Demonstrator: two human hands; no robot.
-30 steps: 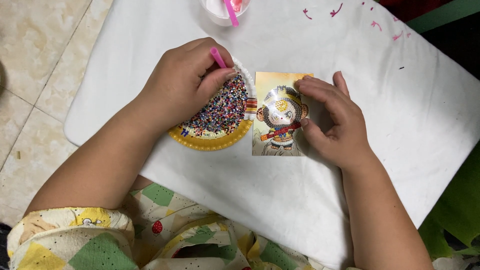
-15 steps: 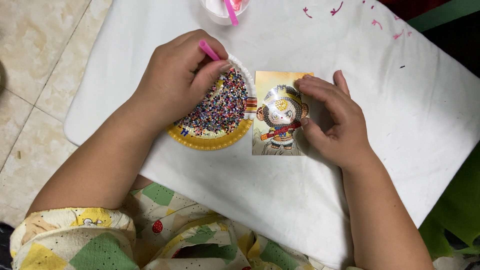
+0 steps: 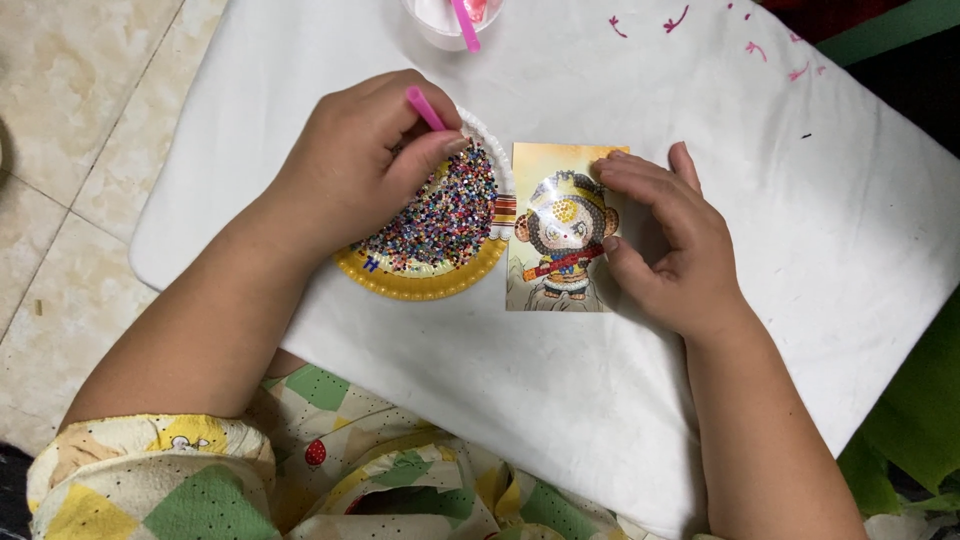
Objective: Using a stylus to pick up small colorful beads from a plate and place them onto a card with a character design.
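My left hand [image 3: 355, 165] holds a thin pink pen [image 3: 424, 107] and rests over a yellow-rimmed paper plate [image 3: 425, 288] heaped with tiny multicoloured beads [image 3: 445, 220]. The pen's tip is hidden by my fingers, down among the beads. Right of the plate lies a small picture card [image 3: 560, 235] showing a cartoon figure partly covered in beads. My right hand [image 3: 665, 245] lies on the card's right edge, fingertips pressed on its top right corner and thumb at its side.
A white table [image 3: 560, 400] carries everything; pink marks [image 3: 680, 18] dot its far side. A clear cup [image 3: 450, 20] with a second pink stick stands at the far edge. Beige tiled floor [image 3: 90, 130] lies to the left. My patterned clothing [image 3: 300, 470] fills the bottom.
My left hand has shifted slightly with the pink pen over the beads, the pen's upper end moving left. My right hand stays on the card.
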